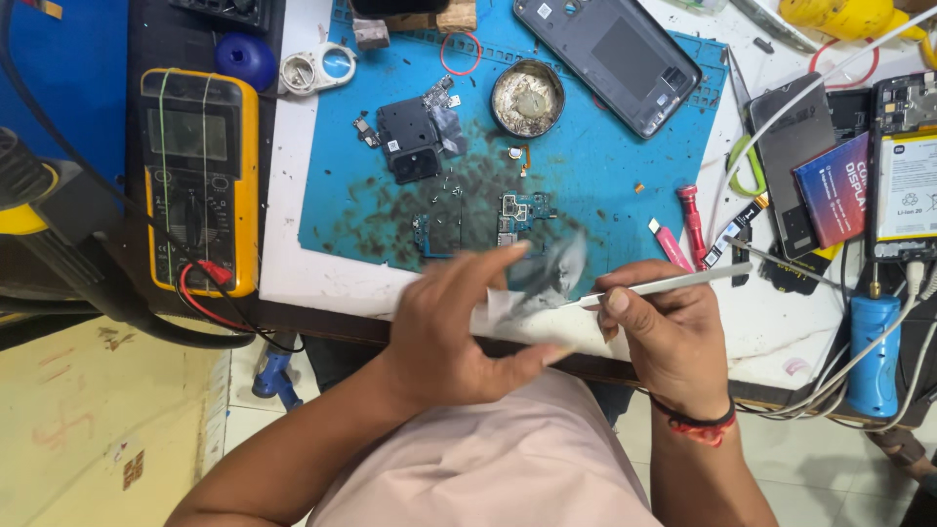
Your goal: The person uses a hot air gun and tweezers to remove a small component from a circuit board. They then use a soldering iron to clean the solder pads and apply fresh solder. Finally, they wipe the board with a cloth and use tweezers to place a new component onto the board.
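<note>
- Down at the near edge of the desk (322, 283), the left hand (459, 327) pinches a small, thin, shiny grey part (542, 278) between thumb and fingers; the part is blurred, so its exact shape cannot be told.
- The right hand (664, 332) is closed around slim metal tweezers (664, 286), whose pale, flat shaft points left with its tip at the grey part.
- A red and black thread band (698, 425) circles the right wrist.
- Behind the hands lies a blue rubbery work mat (605, 166), stained with dark, speckled smudges across its middle.
- On the mat sit a small green circuit board (517, 215), a black squarish plastic cover (410, 137) and a round metal tin (527, 98) with dull paste inside.
- At the far edge of the mat rests a grey phone back frame (610, 59), rectangular with rounded corners.
- Near the left edge of the desk stands a yellow multimeter (200, 181) with a grey screen, a round dial and red and black leads.
- Toward the right edge lie a red-handled screwdriver (693, 224), a flat dark phone screen (795, 156), a red and blue box (835, 190), and white cables.
- At the right near corner hangs a blue cylindrical tool (872, 351).
</note>
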